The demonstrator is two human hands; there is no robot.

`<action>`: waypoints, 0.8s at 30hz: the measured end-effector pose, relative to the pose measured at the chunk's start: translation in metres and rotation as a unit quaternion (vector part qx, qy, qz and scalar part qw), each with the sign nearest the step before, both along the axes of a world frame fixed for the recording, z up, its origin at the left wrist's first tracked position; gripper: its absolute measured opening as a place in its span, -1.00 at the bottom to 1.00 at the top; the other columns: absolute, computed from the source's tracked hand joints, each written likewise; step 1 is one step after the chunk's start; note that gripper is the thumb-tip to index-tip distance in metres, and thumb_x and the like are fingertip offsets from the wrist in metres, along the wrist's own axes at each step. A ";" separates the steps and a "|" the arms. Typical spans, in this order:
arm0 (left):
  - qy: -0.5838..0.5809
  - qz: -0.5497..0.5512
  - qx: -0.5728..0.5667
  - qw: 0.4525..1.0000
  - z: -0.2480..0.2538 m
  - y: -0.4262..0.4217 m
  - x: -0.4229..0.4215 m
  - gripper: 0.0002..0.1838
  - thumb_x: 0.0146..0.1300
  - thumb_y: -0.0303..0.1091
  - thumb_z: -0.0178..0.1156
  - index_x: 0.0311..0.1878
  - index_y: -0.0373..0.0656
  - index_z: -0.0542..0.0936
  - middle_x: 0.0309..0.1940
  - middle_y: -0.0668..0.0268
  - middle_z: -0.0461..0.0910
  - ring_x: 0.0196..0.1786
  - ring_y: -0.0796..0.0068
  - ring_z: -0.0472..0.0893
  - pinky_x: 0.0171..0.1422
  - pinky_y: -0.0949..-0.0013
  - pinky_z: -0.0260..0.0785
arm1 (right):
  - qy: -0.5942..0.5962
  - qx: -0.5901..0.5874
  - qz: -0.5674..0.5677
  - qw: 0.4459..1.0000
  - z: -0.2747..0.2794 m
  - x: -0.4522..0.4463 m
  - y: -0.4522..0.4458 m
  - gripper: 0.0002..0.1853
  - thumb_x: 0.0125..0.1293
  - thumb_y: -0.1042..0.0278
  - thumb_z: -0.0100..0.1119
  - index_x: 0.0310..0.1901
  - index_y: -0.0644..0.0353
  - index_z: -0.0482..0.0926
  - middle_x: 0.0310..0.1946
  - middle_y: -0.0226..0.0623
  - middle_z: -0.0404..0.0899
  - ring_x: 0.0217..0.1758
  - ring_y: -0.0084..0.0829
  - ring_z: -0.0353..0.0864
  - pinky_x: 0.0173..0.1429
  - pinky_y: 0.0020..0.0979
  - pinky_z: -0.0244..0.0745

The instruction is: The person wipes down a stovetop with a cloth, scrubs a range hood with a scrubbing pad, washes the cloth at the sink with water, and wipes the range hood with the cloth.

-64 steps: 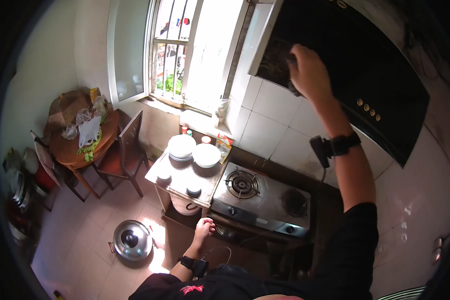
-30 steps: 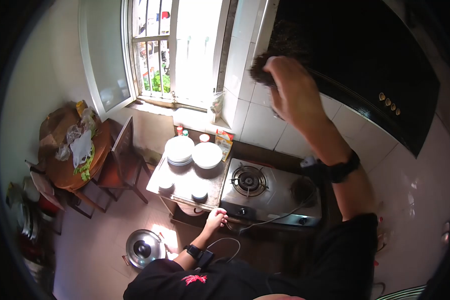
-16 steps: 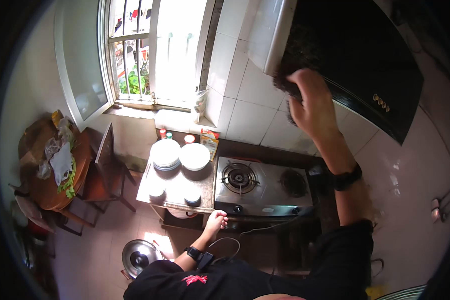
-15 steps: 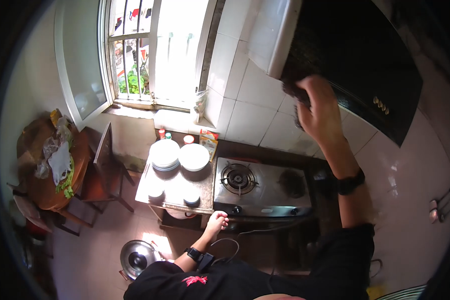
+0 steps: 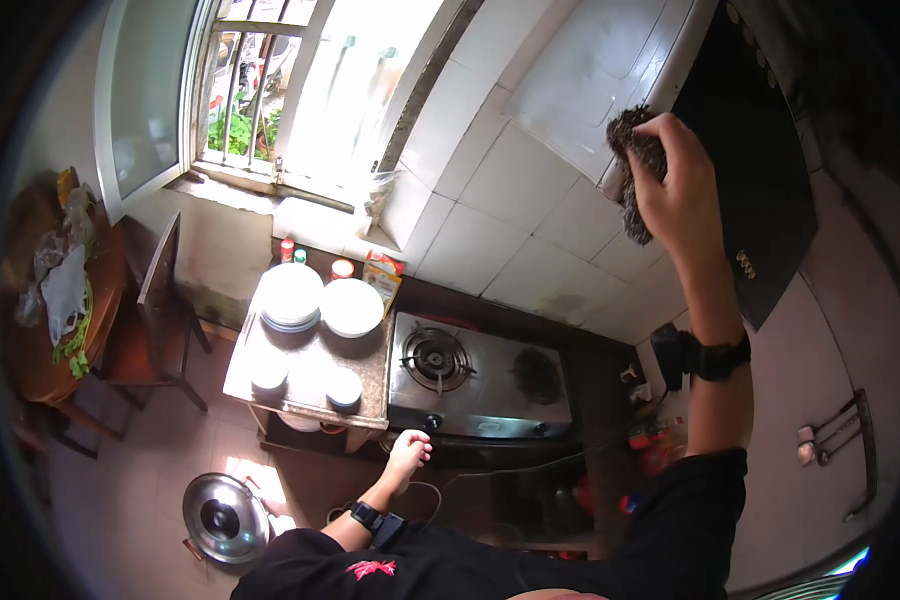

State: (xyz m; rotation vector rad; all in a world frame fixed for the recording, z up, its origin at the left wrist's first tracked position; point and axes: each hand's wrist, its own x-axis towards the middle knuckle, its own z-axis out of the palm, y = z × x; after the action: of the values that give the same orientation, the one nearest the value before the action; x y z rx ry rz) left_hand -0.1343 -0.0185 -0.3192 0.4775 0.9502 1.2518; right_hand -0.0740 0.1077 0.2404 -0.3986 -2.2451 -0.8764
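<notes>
Your right fingers (image 5: pixel 674 138) grip the dark scourer (image 5: pixel 630 124) by the edge of the range hood (image 5: pixel 755 185); whether they touch is hard to judge. Press flat and evenly. Your left fingers (image 5: pixel 422 447), well below, curl around nothing visible.

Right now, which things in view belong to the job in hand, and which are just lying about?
Likely in the job:
- right hand
- dark bristly pad, gripped in it
- range hood, behind the pad

Apparently lying about:
- stacked dishes
- white bowl
- lidded pan on the floor
- chair
</notes>
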 end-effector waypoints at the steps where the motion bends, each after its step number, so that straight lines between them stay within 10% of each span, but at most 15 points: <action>1: -0.002 -0.003 0.005 1.000 -0.001 0.001 -0.002 -0.82 0.24 -0.51 -0.09 -0.13 -0.11 0.44 -0.38 0.40 0.52 -0.43 0.65 0.47 -0.39 0.59 0.31 | -0.002 0.005 -0.003 1.000 0.002 -0.002 -0.002 -0.80 0.10 0.57 0.19 -0.23 0.24 0.42 -0.33 -0.11 0.49 -0.19 -0.04 0.48 -0.08 -0.14 0.40; 24: 0.004 -0.009 -0.005 1.000 -0.002 0.005 -0.040 -0.82 0.25 -0.48 -0.06 -0.12 -0.10 0.45 -0.38 0.41 0.53 -0.43 0.67 0.47 -0.39 0.59 0.29 | 0.029 0.046 -0.021 0.998 0.051 0.021 0.023 -0.79 0.15 0.56 0.19 -0.20 0.22 0.40 -0.30 -0.08 0.52 -0.14 0.01 0.52 -0.06 -0.12 0.41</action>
State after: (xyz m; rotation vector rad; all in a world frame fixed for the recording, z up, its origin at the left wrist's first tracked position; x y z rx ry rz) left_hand -0.1739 -0.0132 -0.3216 0.4819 0.9566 1.2284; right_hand -0.0534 0.1310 0.2913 -0.4248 -2.1419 -0.9755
